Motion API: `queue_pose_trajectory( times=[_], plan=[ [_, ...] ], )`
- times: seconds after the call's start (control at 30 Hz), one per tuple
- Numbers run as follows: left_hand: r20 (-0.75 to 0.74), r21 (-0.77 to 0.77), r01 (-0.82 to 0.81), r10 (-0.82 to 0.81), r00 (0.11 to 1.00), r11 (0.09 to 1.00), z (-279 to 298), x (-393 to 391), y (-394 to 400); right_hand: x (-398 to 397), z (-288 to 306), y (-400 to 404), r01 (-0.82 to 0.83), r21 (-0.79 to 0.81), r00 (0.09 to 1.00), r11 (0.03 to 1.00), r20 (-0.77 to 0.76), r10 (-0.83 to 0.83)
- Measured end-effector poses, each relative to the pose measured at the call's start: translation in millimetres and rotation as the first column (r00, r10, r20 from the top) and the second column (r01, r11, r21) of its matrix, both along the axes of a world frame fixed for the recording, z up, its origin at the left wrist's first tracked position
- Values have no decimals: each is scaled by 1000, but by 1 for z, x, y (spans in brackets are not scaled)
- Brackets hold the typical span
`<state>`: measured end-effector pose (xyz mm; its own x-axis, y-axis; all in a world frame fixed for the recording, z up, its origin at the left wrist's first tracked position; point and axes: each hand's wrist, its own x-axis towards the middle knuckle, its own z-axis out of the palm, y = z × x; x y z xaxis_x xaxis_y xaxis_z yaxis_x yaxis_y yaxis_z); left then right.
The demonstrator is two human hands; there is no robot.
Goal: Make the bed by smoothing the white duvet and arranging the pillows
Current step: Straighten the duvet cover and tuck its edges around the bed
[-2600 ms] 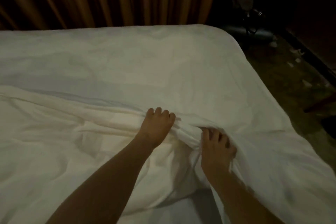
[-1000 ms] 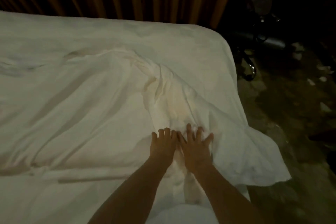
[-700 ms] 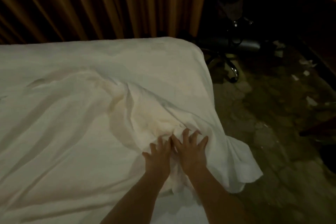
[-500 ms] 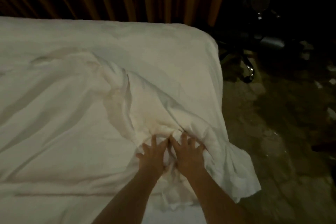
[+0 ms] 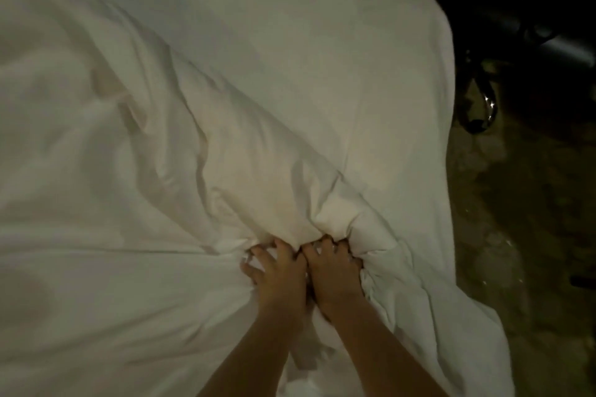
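Entry, largest first. Bed (image 5: 371,42): I log its bare white sheet along the far side and right corner, uncovered. White duvet (image 5: 135,209): lies over the near and left part of the bed, its right edge hanging off the side toward the floor (image 5: 522,235); a second ago the hands lay flat on it with fingers spread, and now the cloth is bunched into a thick ridge running up and away from them, so I judge this a gathering for a pull or shake, not smoothing proper; the duvet is far from flat and no pillows are in view. Left hand (image 5: 277,274): fingers curled, clutching a fistful of duvet. Right hand (image 5: 332,271): touching the left, fingers likewise curled into the fold. Both forearms reach forward from the lower edge, close together.
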<state>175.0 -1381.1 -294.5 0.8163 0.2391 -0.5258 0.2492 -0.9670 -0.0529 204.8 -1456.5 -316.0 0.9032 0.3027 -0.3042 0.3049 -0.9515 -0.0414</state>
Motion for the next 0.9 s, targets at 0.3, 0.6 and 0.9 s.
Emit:
queue_pose_trajectory(
  times=[0.3, 0.6, 0.9],
  plan=[
    [141, -65, -2, 11, 990, 998, -4, -12, -1, -10, 10, -1, 5, 6, 999, 1000, -39, -4],
    [208, -82, -96, 111, 972, 992, 26, -29, -19, -9, 55, -33, -191, 250, 965, 949, -126, 228],
    [200, -129, -345, 365, 909, 930, 69, -48, -105, -13, 89, -102, -439, 153, 855, 885, -232, 464]
  ],
)
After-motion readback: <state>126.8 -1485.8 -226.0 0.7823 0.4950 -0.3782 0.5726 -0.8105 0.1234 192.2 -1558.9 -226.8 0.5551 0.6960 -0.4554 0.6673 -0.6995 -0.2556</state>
